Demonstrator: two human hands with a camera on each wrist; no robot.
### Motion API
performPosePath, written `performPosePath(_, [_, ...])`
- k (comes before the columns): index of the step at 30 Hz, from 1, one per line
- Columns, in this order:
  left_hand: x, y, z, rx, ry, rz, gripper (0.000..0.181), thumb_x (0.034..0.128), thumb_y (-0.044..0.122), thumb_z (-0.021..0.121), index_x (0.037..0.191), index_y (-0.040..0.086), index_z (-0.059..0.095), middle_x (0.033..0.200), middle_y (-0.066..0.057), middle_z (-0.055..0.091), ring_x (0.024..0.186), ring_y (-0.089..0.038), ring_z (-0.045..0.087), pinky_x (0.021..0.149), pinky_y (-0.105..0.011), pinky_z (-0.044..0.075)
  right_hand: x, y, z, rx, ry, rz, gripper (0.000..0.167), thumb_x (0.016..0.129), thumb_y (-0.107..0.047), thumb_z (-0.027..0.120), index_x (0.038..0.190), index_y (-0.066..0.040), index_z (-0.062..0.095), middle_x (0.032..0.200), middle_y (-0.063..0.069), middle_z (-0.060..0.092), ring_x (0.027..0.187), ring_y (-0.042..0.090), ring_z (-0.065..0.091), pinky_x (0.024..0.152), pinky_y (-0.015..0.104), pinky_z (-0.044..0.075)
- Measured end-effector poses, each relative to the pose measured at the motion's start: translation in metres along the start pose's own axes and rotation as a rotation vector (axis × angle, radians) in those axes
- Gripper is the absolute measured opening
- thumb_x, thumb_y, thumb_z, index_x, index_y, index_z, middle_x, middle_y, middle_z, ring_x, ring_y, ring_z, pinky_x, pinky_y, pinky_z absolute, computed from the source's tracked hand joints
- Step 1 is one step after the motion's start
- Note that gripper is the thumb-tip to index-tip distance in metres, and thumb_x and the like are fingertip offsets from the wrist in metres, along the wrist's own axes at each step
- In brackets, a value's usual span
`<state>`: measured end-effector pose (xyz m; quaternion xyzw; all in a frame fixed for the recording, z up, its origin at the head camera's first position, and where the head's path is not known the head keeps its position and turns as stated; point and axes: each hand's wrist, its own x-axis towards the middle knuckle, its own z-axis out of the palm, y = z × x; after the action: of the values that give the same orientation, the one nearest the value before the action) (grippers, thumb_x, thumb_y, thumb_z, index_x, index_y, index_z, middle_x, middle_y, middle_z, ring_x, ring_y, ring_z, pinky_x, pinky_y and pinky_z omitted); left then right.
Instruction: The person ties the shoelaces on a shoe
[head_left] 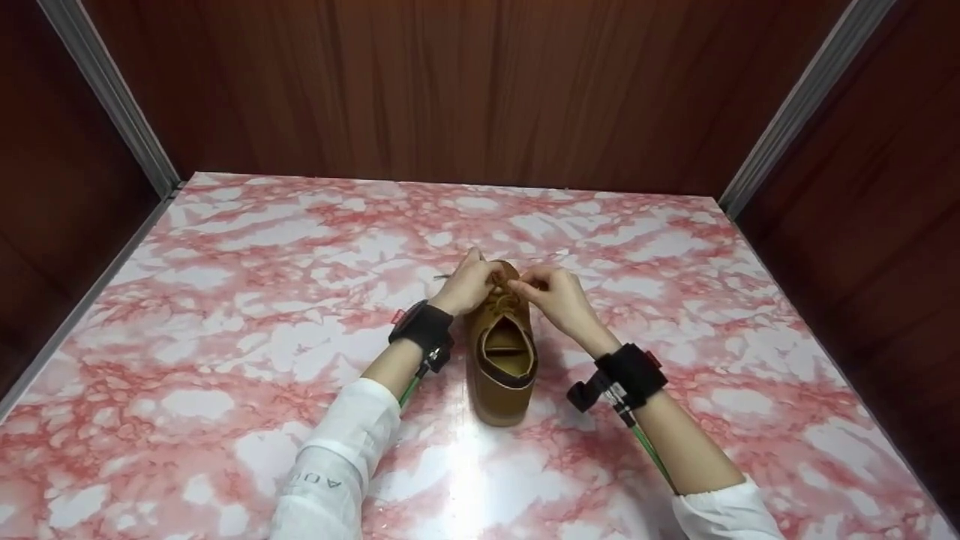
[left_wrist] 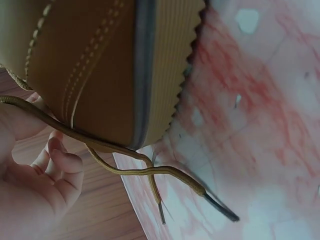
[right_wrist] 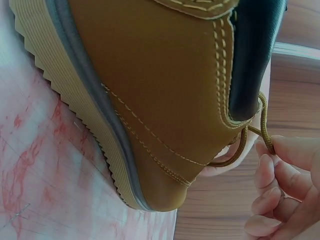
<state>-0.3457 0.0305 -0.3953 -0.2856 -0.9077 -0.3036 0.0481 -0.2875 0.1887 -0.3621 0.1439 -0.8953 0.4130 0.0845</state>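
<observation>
A brown lace-up shoe (head_left: pixel 501 401) stands upright on the table, its toe pointing away and its opening towards me. My left hand (head_left: pixel 469 285) is at the left of the lacing, thumb and fingertips gripping the shoelace close to the shoe; their exact contact is partly hidden. In the left wrist view, brown lace ends (left_wrist: pixel 175 172) with dark tips hang loose past the toe, beside the curled fingers. From the right, my right hand (head_left: pixel 559 296) pinches a piece of the lace (right_wrist: pixel 265 115) between thumb and index finger, the other fingers curled.
The table (head_left: pixel 225 360) has a red and white marbled top. Dark wood-grain panels (head_left: pixel 450 90) enclose it at the back and both sides, with grey metal strips (head_left: pixel 112 90) at the corners. Black straps with cables (head_left: pixel 634 375) sit on both wrists.
</observation>
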Motion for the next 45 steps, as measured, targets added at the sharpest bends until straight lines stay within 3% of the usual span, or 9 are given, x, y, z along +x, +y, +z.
performPosePath(6, [-0.001, 0.000, -0.001, 0.049, -0.009, -0.031, 0.020, 0.0766, -0.005, 0.062, 0.089, 0.008, 0.069, 0.086, -0.006, 0.039, 0.086, -0.023, 0.043, 0.075, -0.032, 0.039, 0.000, -0.001, 0.002, -0.007, 0.000, -0.020, 0.018, 0.086, -0.019, 0.063, 0.078, -0.004, 0.068, 0.070, 0.001, 0.058, 0.059, 0.013, 0.044, 0.055, 0.026, 0.035])
performPosePath(9, [-0.003, -0.002, -0.001, 0.073, 0.005, -0.029, 0.013, 0.0773, 0.000, 0.065, 0.087, 0.009, 0.068, 0.087, -0.007, 0.038, 0.088, -0.024, 0.043, 0.075, -0.033, 0.040, 0.000, 0.000, 0.003, -0.011, -0.003, -0.029, 0.018, 0.086, -0.018, 0.063, 0.077, -0.004, 0.067, 0.069, 0.000, 0.058, 0.059, 0.012, 0.044, 0.055, 0.026, 0.035])
performPosePath(15, [-0.004, -0.008, -0.007, 0.050, 0.115, 0.009, 0.009, 0.0786, 0.013, 0.069, 0.081, 0.006, 0.065, 0.089, -0.007, 0.043, 0.094, -0.026, 0.041, 0.084, -0.034, 0.035, -0.002, 0.001, 0.002, -0.014, -0.008, -0.028, 0.018, 0.087, -0.020, 0.063, 0.078, -0.004, 0.067, 0.069, 0.000, 0.058, 0.058, 0.013, 0.044, 0.054, 0.026, 0.035])
performPosePath(19, [-0.008, -0.011, -0.017, -0.017, 0.160, -0.011, 0.012, 0.0796, 0.014, 0.068, 0.080, 0.004, 0.062, 0.089, -0.007, 0.050, 0.094, -0.025, 0.045, 0.086, -0.034, 0.034, -0.002, -0.001, 0.000, 0.000, -0.013, -0.010, 0.020, 0.087, -0.022, 0.063, 0.079, -0.004, 0.067, 0.071, 0.001, 0.059, 0.061, 0.014, 0.046, 0.056, 0.027, 0.037])
performPosePath(27, [-0.024, -0.012, -0.032, -0.115, 0.185, 0.011, 0.010, 0.0854, 0.013, 0.063, 0.083, 0.004, 0.060, 0.081, -0.004, 0.056, 0.077, -0.019, 0.051, 0.070, -0.031, 0.040, 0.000, -0.001, -0.001, -0.003, -0.015, -0.001, 0.021, 0.087, -0.023, 0.063, 0.078, -0.005, 0.067, 0.072, 0.002, 0.059, 0.060, 0.014, 0.045, 0.057, 0.028, 0.037])
performPosePath(37, [-0.043, 0.000, -0.046, -0.165, 0.270, 0.060, 0.010, 0.0838, 0.012, 0.065, 0.078, 0.006, 0.059, 0.065, 0.001, 0.053, 0.057, -0.012, 0.049, 0.054, -0.027, 0.040, -0.002, 0.000, -0.002, 0.012, -0.014, 0.016, 0.022, 0.087, -0.025, 0.062, 0.079, -0.005, 0.067, 0.078, 0.002, 0.061, 0.065, 0.014, 0.050, 0.061, 0.029, 0.041])
performPosePath(41, [-0.051, 0.009, -0.048, -0.169, 0.291, 0.030, 0.009, 0.0829, 0.012, 0.065, 0.078, 0.006, 0.061, 0.061, 0.003, 0.050, 0.053, -0.010, 0.045, 0.050, -0.025, 0.037, -0.001, 0.000, -0.003, 0.002, -0.008, 0.012, 0.022, 0.086, -0.025, 0.063, 0.079, -0.004, 0.066, 0.072, 0.002, 0.058, 0.062, 0.014, 0.047, 0.059, 0.028, 0.039])
performPosePath(45, [-0.060, 0.020, -0.050, -0.240, 0.306, -0.020, 0.008, 0.0816, 0.010, 0.065, 0.076, 0.005, 0.063, 0.056, 0.002, 0.047, 0.048, -0.009, 0.040, 0.046, -0.024, 0.033, -0.001, -0.002, -0.003, -0.009, -0.006, 0.008, 0.023, 0.086, -0.025, 0.063, 0.081, -0.003, 0.066, 0.070, 0.001, 0.057, 0.062, 0.014, 0.047, 0.059, 0.028, 0.038])
